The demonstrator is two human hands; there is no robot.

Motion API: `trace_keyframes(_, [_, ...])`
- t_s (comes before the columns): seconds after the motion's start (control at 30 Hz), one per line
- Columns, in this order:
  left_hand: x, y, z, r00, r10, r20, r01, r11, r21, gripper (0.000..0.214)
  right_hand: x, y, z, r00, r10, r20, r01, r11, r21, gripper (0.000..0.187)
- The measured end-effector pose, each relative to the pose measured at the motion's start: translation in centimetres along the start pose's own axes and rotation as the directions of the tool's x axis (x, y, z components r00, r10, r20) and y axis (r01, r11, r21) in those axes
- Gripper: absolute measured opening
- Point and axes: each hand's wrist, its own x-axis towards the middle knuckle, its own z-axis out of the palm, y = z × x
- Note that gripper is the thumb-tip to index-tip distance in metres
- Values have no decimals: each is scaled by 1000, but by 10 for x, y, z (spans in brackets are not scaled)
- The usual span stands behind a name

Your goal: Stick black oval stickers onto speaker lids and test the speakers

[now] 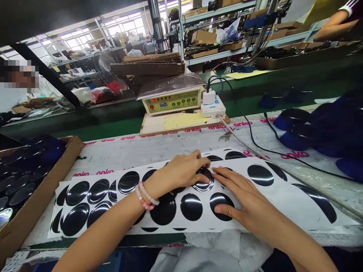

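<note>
White sheets [283,204] bearing rows of glossy black round pieces lie overlapped on the table in front of me. My left hand [187,170], with beaded bracelets on its wrist, bends its fingers around one black disc [203,186] near the middle. Its thumb and forefinger are at that disc's edge, partly covering it. Flat on the sheet just to the right rests my right hand [241,189], fingers stretched and thumb spread. That thumb lies over another black disc [218,200]. Beside it, a further disc [191,207] is uncovered.
At the left stands a cardboard box [72,151] of dark round pieces. Dark blue, shiny-topped pieces [300,132] are piled at the right. A control box [172,101] and a white power strip [214,107] sit behind; cables [246,141] cross the table. Other people are in the background.
</note>
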Motion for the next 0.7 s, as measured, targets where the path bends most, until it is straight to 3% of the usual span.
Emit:
trace_keyframes(0.2, [16, -5, -10, 993, 82, 82, -81, 997, -19, 29, 3, 2, 4, 998, -10, -70, 10, 1000, -7, 72])
trace_keyframes(0.47, [-2, -6, 5, 994, 99, -42, -97, 995, 35, 33, -1, 0, 5, 995, 11, -98, -12, 1000, -11, 71])
trace_keyframes(0.7, [-2, -7, 8, 987, 115, -114, -115, 993, 9, 25, 1, -2, 2, 999, 46, -27, -45, 999, 28, 72])
